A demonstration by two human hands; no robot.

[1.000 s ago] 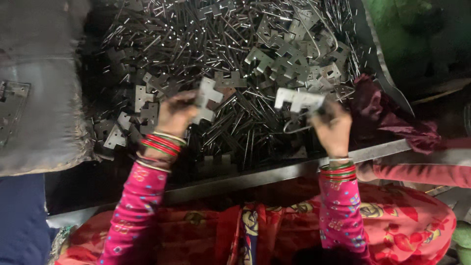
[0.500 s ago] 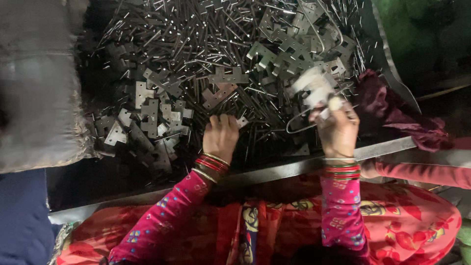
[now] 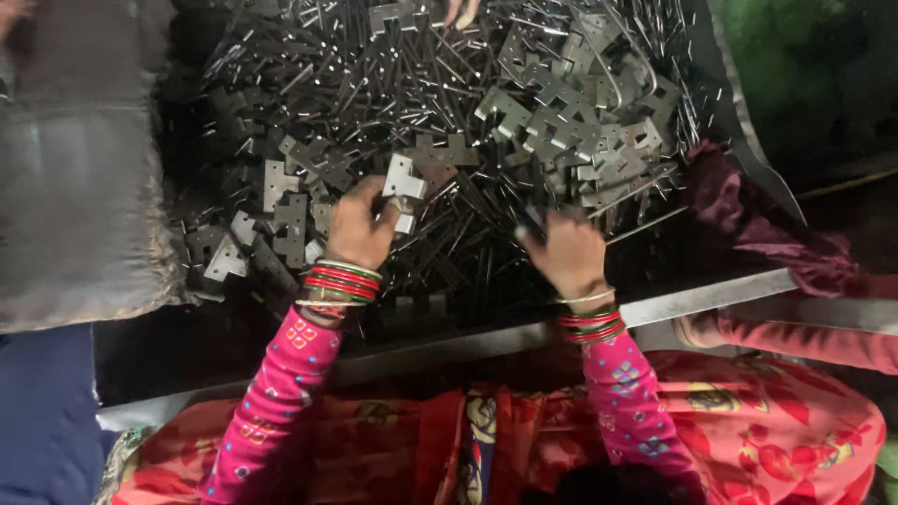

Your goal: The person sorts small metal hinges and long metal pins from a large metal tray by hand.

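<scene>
Notched metal plate [image 3: 404, 180] pinched in the left hand [image 3: 358, 227], above a heap of metal pieces [image 3: 524, 122].
Head view: the left grip is pressed together on the plate, lifted just over the dark pins [image 3: 374, 84]; half a second ago it lay empty lower in the pile. The right hand [image 3: 568, 251], fingers spread and blurred, now rests on the heap, its earlier pale plates gone; a metal bar [image 3: 711, 297] lies near its wrist.

Dim light; grey sack [image 3: 79, 187] left, green cloth [image 3: 795, 56] right.
</scene>
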